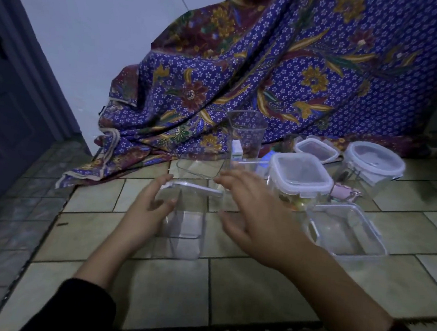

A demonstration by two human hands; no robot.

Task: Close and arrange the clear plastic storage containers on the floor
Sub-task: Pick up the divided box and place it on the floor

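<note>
A tall clear container (184, 223) stands on the tiled floor in front of me, its clear lid (194, 187) resting on top. My left hand (147, 209) touches the container's left side, fingers spread at the lid's left edge. My right hand (250, 215) hovers just right of it, fingers apart, holding nothing. Behind stand an open tall clear container (246, 133) and a low open clear container (198, 169). To the right are a lidded square container (299, 177), a lidded flat one (316, 147), a lidded round one (373, 160) and a low lidded box (349, 229).
A blue patterned cloth (272, 77) drapes over something behind the containers. A dark door (8, 110) is on the left by the white wall. Small items, including a pink one (341, 193), lie between the right-hand containers.
</note>
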